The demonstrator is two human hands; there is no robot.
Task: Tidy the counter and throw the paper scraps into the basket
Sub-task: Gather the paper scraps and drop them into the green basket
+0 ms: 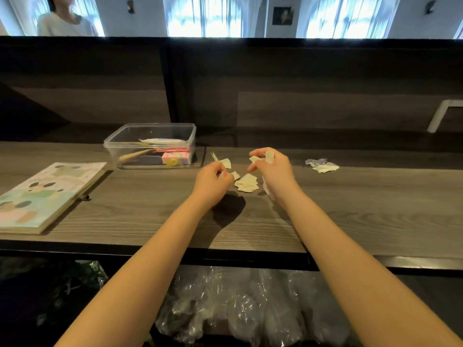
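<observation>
2 arms seen: left forearm [155, 246], right forearm [338, 241], both bare full visible length (sleeves, if any, lie outside frame). Checked left hand [213, 180], right hand [275, 169]: bare to fingertips. Forearms slender, smooth, tapering to narrow wrists. Nails too small to assess.

both forearms bare, reaching forward side by side | left hand [213, 180] knuckles up, fingers curled, pinching a small scrap [222, 174] | right hand [274, 169] a little farther out (two digits spread apart), clutching paper scraps [269, 156]
</observation>
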